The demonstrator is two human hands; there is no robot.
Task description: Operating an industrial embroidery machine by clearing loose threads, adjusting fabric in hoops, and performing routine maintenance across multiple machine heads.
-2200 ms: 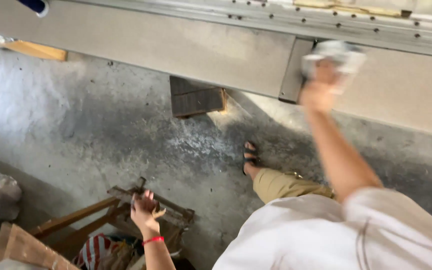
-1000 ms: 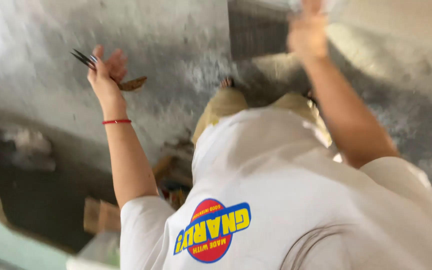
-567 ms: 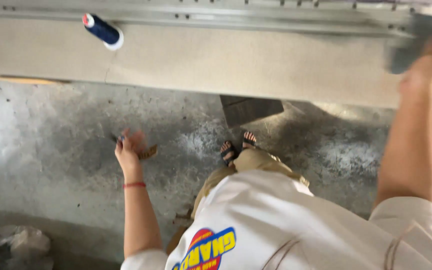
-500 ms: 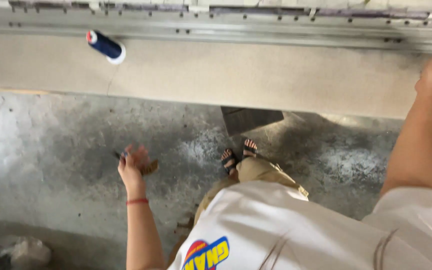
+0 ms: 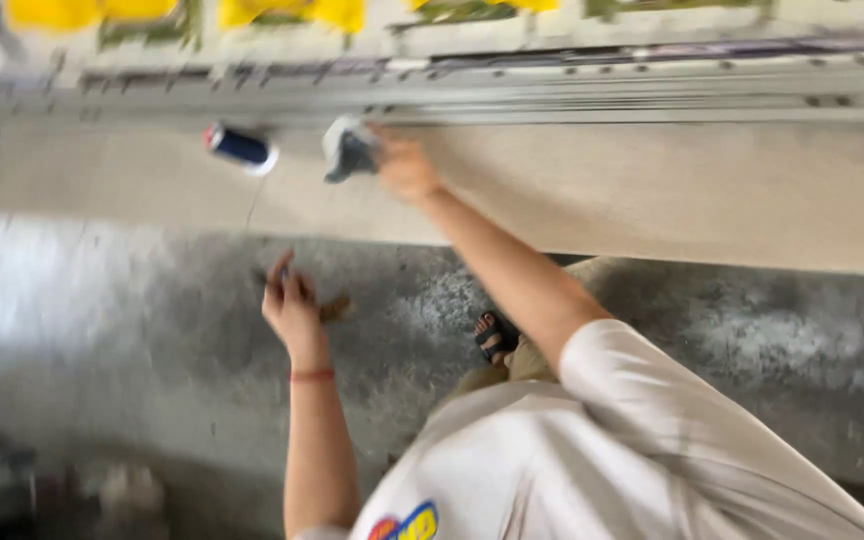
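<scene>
Reaching far across the long pale tabletop [image 5: 652, 200], the right hand [image 5: 404, 168] keeps its grip clamped on a grey cloth [image 5: 348, 150], just right of a blue spool [image 5: 240, 147]; the left hand [image 5: 292, 305], nearer, pinches a small brown tool [image 5: 332, 308].

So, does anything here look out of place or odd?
One thing: a blue spool lies on its side on the pale ledge, beside the right hand with its cloth. A thin thread seems to hang from it. The picture is blurred, so finer faults cannot be judged.
</scene>
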